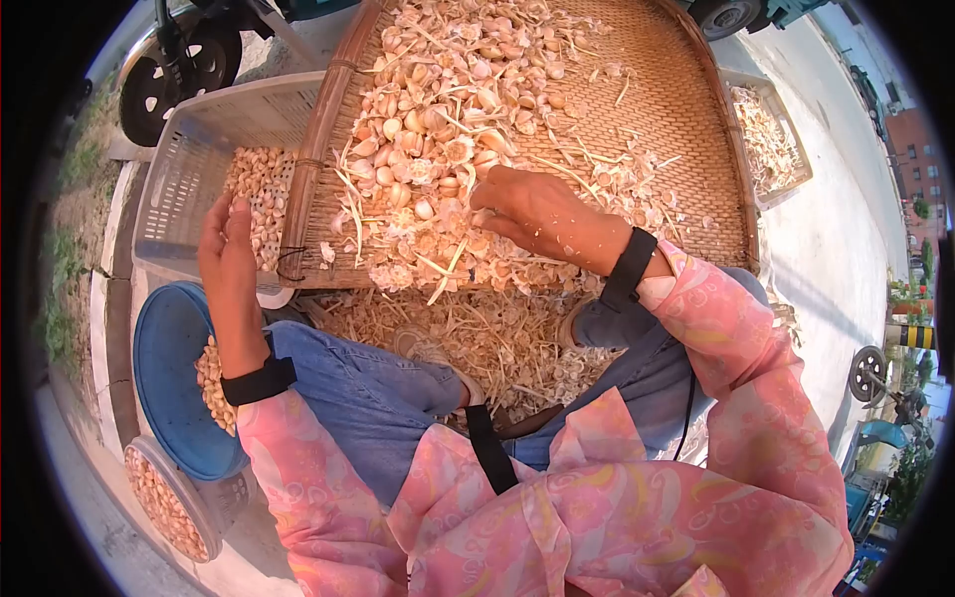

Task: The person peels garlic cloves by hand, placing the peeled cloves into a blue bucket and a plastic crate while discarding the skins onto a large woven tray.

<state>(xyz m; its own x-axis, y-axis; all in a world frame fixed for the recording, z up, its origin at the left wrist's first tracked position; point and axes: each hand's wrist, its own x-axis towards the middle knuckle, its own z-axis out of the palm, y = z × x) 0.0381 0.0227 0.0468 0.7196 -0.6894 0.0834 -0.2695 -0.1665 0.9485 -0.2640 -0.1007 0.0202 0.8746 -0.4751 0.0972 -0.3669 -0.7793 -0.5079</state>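
Observation:
My left hand [228, 269] is over the near side of a plastic crate [189, 149] that holds loose garlic cloves [264, 189]. Its fingers point away from me and look slightly apart, with no clove clearly visible in them. Bent low over a woven bamboo tray [657, 95], my right hand [542, 214] has its fingers curled together at the edge of a garlic heap [438, 109]. Whatever they grip is hidden beneath the hand. Small flakes of skin cling to its back. Broken bulbs, papery skins and dry stalks [448, 269] lie along the tray's near edge.
Left of my knees are a blue tub [169, 348] with cloves and a round white bucket [169, 502] of cloves. Another crate [766, 139] with garlic scraps stands right of the tray. Stalks and husks [497, 348] cover the ground between my feet. Wheels [184, 80] stand behind.

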